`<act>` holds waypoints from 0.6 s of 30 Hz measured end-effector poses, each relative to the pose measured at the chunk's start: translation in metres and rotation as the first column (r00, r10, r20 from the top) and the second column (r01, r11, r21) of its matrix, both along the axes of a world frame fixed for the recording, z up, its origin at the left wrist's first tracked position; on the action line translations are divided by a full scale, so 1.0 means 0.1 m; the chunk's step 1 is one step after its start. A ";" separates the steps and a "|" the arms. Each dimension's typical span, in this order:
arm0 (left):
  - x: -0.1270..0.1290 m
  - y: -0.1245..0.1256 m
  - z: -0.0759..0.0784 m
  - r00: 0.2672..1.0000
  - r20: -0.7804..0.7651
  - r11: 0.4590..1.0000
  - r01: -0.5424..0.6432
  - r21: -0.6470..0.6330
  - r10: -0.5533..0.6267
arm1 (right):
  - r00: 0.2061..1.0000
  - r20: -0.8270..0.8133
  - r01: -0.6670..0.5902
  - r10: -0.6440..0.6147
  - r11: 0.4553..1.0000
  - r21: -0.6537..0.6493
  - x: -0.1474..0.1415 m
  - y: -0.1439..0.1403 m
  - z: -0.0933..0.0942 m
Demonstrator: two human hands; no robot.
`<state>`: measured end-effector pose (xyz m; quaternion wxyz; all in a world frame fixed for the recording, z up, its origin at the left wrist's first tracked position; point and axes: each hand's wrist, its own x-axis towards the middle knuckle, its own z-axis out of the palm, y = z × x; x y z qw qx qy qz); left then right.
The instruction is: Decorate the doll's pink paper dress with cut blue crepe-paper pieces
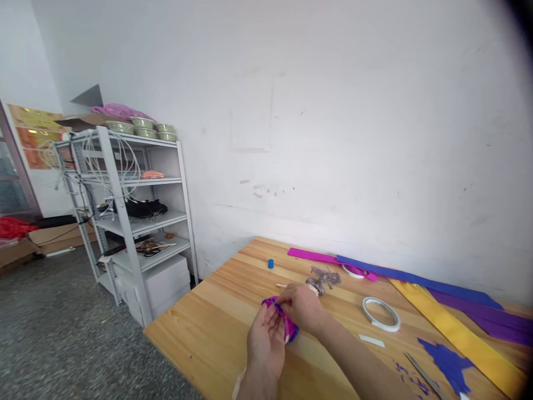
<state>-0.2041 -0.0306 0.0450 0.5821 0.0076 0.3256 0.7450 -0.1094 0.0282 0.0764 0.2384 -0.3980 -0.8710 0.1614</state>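
A small folded piece of magenta and blue material (pixel 290 328), like crepe paper or thin cloth, is held above the wooden table (pixel 225 300). My left hand (pixel 266 336) supports it from below, palm up, with curled fingers against it. From the right, my right hand (pixel 302 305) reaches over with thumb and fingers pinched at its upper edge, where small blue bits show. The right fingertips partly hide the piece. Just beyond my right hand lie a thin pale stick (pixel 281 285) and a crumpled greyish, see-through strip (pixel 327 276).
A white tape roll (pixel 381 314), scissors (pixel 425 375), a blue scrap (pixel 446 364) and blue snippets lie on the right. Behind them stretch yellow (pixel 462 328), purple (pixel 487 314), blue (pixel 416 278) and magenta strips (pixel 312 255). A blue cap (pixel 270 263) sits farther back. Metal shelving (pixel 183 194) stands left.
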 end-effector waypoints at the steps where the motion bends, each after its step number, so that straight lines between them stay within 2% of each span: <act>1: -0.01 0.00 0.00 1.000 0.005 1.000 -0.006 -0.008 0.006 | 1.000 0.023 -0.019 0.018 0.999 0.036 0.01 -0.03 0.02; 6: -0.02 -0.03 0.02 1.000 0.018 1.000 -0.013 -0.021 0.013 | 0.976 0.210 -0.116 0.061 0.958 0.261 0.06 -0.16 0.04; 8: -0.02 -0.04 0.02 1.000 0.013 1.000 -0.012 -0.026 0.013 | 0.977 0.206 -0.117 0.061 0.955 0.271 0.07 -0.20 0.03; 13: -0.03 -0.04 0.00 1.000 -0.006 0.999 -0.022 -0.050 0.022 | 0.997 0.079 -0.041 0.022 0.968 0.248 0.10 -0.20 0.00; 18: -0.05 -0.02 0.00 0.999 -0.014 0.997 -0.031 -0.066 0.030 | 0.994 0.105 -0.019 -0.004 0.976 0.217 0.11 -0.17 -0.08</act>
